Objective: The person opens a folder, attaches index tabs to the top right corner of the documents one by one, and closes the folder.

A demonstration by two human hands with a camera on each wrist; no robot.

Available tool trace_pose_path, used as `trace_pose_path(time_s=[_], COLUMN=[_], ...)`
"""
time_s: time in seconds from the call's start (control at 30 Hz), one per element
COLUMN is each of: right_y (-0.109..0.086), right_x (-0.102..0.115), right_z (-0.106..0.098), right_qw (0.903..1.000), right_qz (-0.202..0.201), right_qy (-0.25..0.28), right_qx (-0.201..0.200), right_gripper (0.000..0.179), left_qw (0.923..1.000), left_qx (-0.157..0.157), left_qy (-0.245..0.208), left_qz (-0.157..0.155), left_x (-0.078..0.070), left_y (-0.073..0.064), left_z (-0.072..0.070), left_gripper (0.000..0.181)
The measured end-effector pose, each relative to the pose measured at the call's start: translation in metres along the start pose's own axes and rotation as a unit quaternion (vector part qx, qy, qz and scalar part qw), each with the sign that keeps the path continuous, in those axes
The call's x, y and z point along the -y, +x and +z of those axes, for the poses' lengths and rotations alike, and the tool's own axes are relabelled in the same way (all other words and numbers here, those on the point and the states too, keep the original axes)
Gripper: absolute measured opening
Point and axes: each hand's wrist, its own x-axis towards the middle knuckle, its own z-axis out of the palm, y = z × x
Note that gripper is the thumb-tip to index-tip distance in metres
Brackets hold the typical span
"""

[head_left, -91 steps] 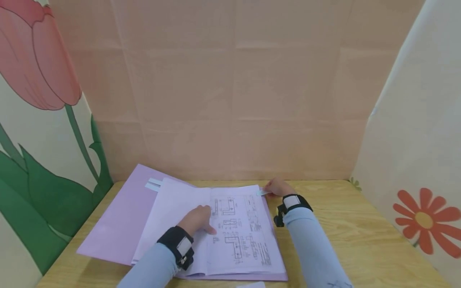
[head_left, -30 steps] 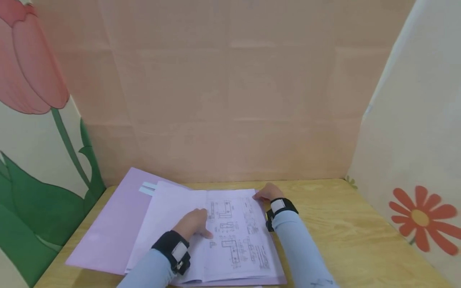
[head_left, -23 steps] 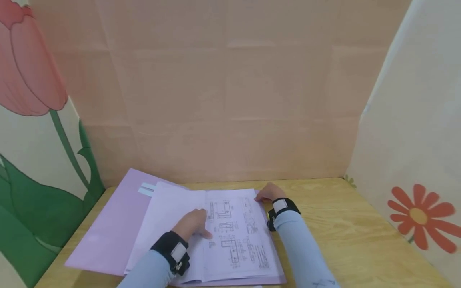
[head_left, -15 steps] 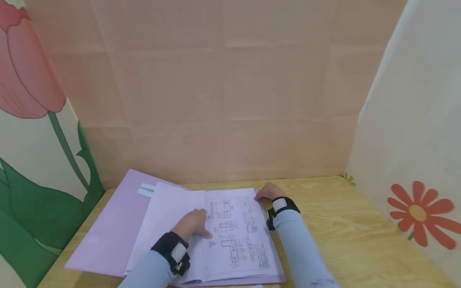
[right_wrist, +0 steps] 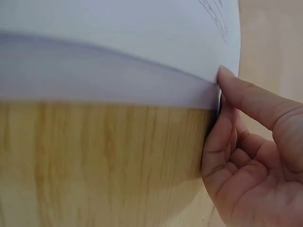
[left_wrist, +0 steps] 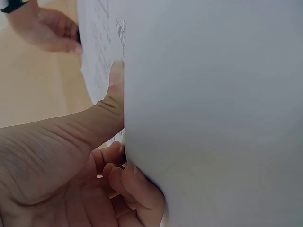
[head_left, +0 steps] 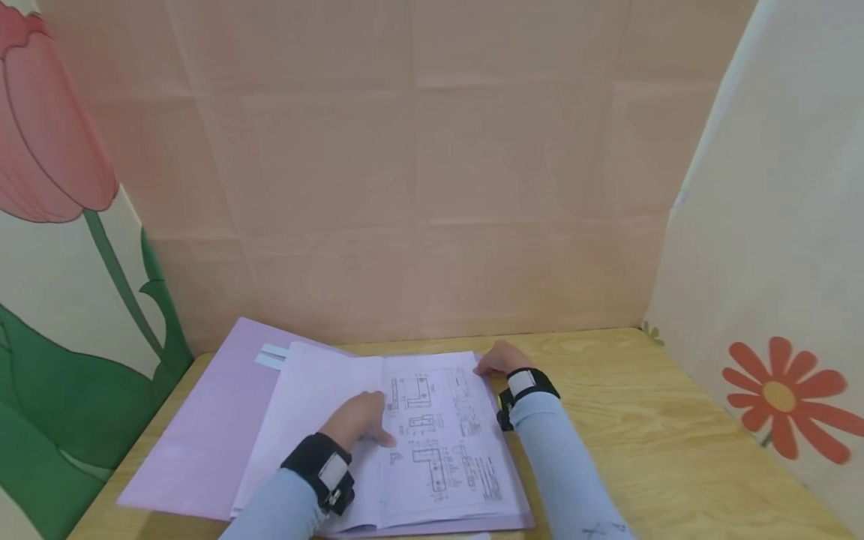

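A purple folder (head_left: 196, 435) lies spread on the table with white sheets on it. The right-hand page (head_left: 439, 442) carries line drawings of parts with dimensions; the left-hand page (head_left: 277, 435) looks blank. My left hand (head_left: 356, 421) rests at the fold between them, thumb stretched onto the printed page. In the left wrist view its other fingers (left_wrist: 142, 189) curl against the white paper. At the far right corner, my right hand (head_left: 501, 360) pinches the sheets. The right wrist view shows its thumb (right_wrist: 236, 90) on top and its index finger at the edge underneath.
Two pale blue strips (head_left: 271, 356) stick out past the left page over the folder's cover. The wooden table (head_left: 648, 435) reaches a pinkish cloth backdrop (head_left: 418, 187). A flower-painted side panel (head_left: 763, 300) stands at the right.
Three seconds ago a pale strip showed at the corner by my right hand; now it is out of sight. That hand has moved slightly left onto the corner. My left hand stays at the fold.
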Motion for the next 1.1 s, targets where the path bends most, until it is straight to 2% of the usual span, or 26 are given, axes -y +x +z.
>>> trace_pose_path(time_s=[0.17, 0.4, 0.6, 0.87, 1.1], right_y=[-0.002, 0.003, 0.006, -0.002, 0.007], right_x=[-0.003, -0.004, -0.015, -0.009, -0.006], right_z=[-0.001, 0.005, 0.001, 0.007, 0.009], right_qw=[1.0, 0.9994, 0.9997, 0.9971, 0.9986], right_qz=[-0.006, 0.0, -0.013, -0.029, -0.015], right_qy=[-0.004, 0.028, 0.001, 0.009, 0.026], right_qx=[0.003, -0.019, -0.023, -0.07, -0.043], right_gripper=[0.02, 0.028, 0.023, 0.036, 0.026], left_qw=[1.0, 0.9999, 0.9998, 0.9999, 1.0], left_qx=[0.002, 0.005, 0.006, 0.003, -0.003], left_qy=[-0.003, -0.005, -0.009, -0.003, 0.006], left_qz=[0.004, 0.012, 0.016, 0.011, 0.005], left_x=[-0.001, -0.004, -0.008, -0.008, -0.001], left_y=[-0.005, -0.005, -0.007, -0.004, 0.001], left_z=[-0.002, -0.005, -0.004, -0.002, -0.004], left_gripper=[0.073, 0.073, 0.071, 0.068, 0.074])
